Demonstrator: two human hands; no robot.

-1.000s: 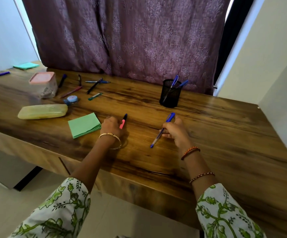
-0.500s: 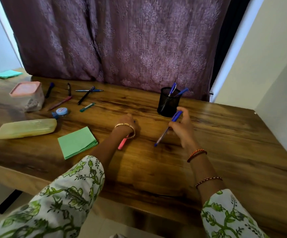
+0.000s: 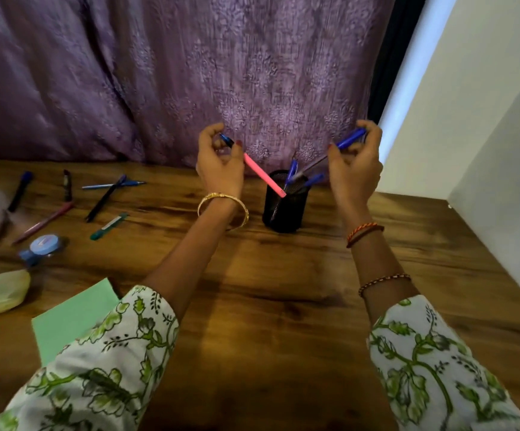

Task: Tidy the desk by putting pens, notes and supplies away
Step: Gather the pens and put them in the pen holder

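Both pens lifted off the desk: left hand (image 3: 220, 163) pinching pink pen (image 3: 265, 175), right hand (image 3: 353, 164) pinching blue pen (image 3: 347, 141), both now angling into the black cup (image 3: 285, 209).

A purple patterned fabric curtain (image 3: 165, 76) hangs in folds across the upper left and centre of the frame, falling behind the far edge of the brown wood-grain desk top (image 3: 283, 306). At the upper right a plain white wall (image 3: 486, 104) runs down to the desk, with a narrow dark strip (image 3: 389, 57) between curtain and wall.
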